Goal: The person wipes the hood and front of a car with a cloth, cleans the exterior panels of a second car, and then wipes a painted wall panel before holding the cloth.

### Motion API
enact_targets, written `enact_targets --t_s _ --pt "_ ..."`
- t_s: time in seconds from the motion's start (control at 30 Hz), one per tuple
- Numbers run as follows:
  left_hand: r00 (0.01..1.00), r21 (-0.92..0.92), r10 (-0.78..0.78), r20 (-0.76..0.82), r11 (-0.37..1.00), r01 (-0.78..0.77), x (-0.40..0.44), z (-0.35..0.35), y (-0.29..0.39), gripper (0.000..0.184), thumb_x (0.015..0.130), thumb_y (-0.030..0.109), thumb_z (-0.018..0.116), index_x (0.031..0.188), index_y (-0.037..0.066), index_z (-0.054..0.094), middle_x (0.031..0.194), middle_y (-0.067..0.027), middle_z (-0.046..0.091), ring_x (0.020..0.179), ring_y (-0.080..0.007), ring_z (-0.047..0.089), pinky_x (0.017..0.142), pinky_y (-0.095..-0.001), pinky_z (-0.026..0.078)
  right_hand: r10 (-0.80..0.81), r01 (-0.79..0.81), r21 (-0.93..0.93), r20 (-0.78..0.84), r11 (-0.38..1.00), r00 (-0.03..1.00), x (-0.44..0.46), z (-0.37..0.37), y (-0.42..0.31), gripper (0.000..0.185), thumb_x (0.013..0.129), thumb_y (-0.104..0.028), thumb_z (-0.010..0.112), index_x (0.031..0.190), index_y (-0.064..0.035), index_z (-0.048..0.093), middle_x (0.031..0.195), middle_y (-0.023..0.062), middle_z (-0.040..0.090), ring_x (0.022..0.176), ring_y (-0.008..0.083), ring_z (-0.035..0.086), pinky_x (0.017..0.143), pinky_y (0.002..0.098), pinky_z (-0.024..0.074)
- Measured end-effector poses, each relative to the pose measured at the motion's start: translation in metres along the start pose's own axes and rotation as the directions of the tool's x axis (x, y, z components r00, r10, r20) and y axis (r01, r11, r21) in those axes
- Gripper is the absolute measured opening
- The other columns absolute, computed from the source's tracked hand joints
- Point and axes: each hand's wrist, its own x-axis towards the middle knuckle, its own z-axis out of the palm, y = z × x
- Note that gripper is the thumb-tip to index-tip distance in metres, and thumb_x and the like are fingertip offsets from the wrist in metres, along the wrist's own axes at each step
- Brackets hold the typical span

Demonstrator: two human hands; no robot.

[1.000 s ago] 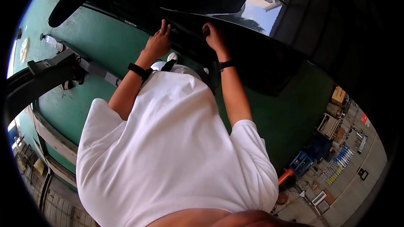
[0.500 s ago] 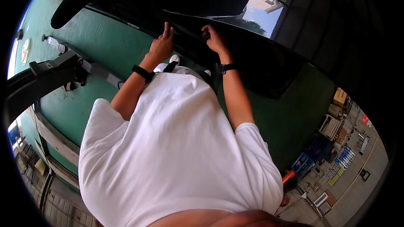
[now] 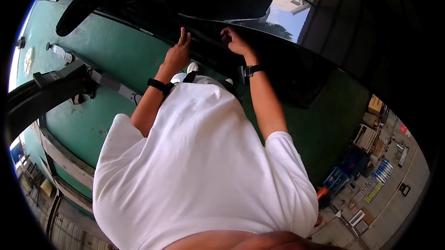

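Note:
A glossy black car body panel (image 3: 208, 37), probably the side of the car, runs across the upper middle of the head view. My left hand (image 3: 178, 55) is up against it, index and middle fingers stretched out and the others folded. Those two fingertips seem to rest on the dark panel. To its right, my right hand (image 3: 237, 44) has its fingers curled toward the same panel, below the shiny window (image 3: 285, 16). Shadow hides what those fingers hold, if anything. Both wrists wear black bands.
A dark side mirror (image 3: 76, 16) juts out at the upper left. Grey lift arms (image 3: 69, 71) reach across the green floor (image 3: 111, 115) on the left. Tools, a blue crate (image 3: 336, 180) and a cardboard box (image 3: 375, 105) lie along the right.
My left hand has shifted slightly down along the panel. The right wrist has turned a little, while its fingers stay curled at nearly the same spot. My view has shifted slightly.

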Motion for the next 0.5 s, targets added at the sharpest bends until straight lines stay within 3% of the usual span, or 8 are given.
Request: enact_targets --t_s 0.07,0.17,0.23,0.33,0.4,0.47,0.5 --pt "1.0 -0.079 0.003 -0.012 0.997 -0.004 0.003 0.001 -0.004 0.075 0.077 0.005 0.056 0.148 0.0 0.034 0.159 -0.0284 0.013 0.097 -0.0448 0.066 0.081 -0.0487 0.055 -0.028 0.023 -0.092 -0.054 0.995 0.998 0.002 -0.003 0.001 0.033 0.076 0.007 0.053 0.105 -0.0056 0.061 0.101 0.0139 0.066 0.097 0.0269 0.062 0.087 0.0337 0.0474" --pt "1.0 -0.113 -0.01 0.004 0.994 0.01 0.002 -0.006 -0.005 0.074 0.078 0.007 0.056 0.149 0.006 0.035 0.161 -0.022 0.015 0.099 -0.0451 0.065 0.082 -0.0489 0.055 0.019 -0.016 -0.062 0.051 0.998 0.999 -0.011 -0.017 0.012 0.028 0.077 0.006 0.055 0.101 -0.0053 0.061 0.097 0.0135 0.066 0.094 0.0257 0.063 0.084 0.0344 0.048" --pt "1.0 -0.118 0.01 -0.01 0.993 -0.011 0.003 0.001 -0.014 0.075 0.079 0.008 0.056 0.15 0.009 0.035 0.162 -0.0194 0.015 0.1 -0.0445 0.065 0.082 -0.0488 0.055 0.12 -0.072 -0.302 0.145 0.951 0.982 -0.025 -0.038 0.009 0.039 0.072 0.015 0.047 0.104 -0.0045 0.058 0.098 0.0094 0.064 0.097 0.0221 0.06 0.087 0.0313 0.0464" --pt "1.0 -0.119 0.022 -0.021 0.993 -0.024 0.003 0.001 -0.019 0.076 0.079 0.009 0.057 0.151 0.011 0.034 0.162 -0.017 0.014 0.101 -0.0442 0.065 0.081 -0.049 0.056 0.144 -0.084 -0.345 0.151 0.935 0.978 -0.032 -0.044 0.006 0.036 0.073 0.013 0.048 0.103 -0.0046 0.059 0.098 0.0105 0.065 0.096 0.024 0.061 0.084 0.0326 0.0475" --pt "0.999 -0.107 0.034 0.0 0.994 -0.033 0.001 -0.003 -0.015 0.076 0.079 0.01 0.057 0.151 0.011 0.033 0.162 -0.0172 0.014 0.101 -0.0444 0.065 0.081 -0.0494 0.056 0.106 -0.061 -0.292 0.141 0.955 0.984 -0.017 -0.032 0.009 0.036 0.073 0.012 0.049 0.103 -0.0048 0.06 0.097 0.0114 0.066 0.095 0.0253 0.062 0.083 0.0334 0.048" --pt "0.996 -0.053 -0.049 0.079 0.997 0.053 0.002 -0.007 -0.009 0.078 0.084 0.014 0.061 0.154 0.015 0.027 0.163 -0.0157 0.01 0.107 -0.047 0.061 0.085 -0.0521 0.054 0.074 -0.044 -0.241 0.117 0.97 0.99 -0.004 -0.009 0.004 0.035 0.073 0.011 0.05 0.103 -0.005 0.06 0.096 0.0123 0.066 0.094 0.0266 0.063 0.082 0.0341 0.0486" --pt "0.995 -0.046 -0.04 0.087 0.998 0.044 0.002 -0.006 -0.007 0.078 0.084 0.014 0.061 0.154 0.015 0.027 0.163 -0.0157 0.01 0.107 -0.047 0.061 0.085 -0.0521 0.054 0.018 -0.025 -0.244 -0.03 0.969 0.999 0.002 0.009 -0.006 0.035 0.073 0.01 0.051 0.103 -0.0052 0.06 0.095 0.0133 0.066 0.093 0.028 0.063 0.081 0.0349 0.0489"
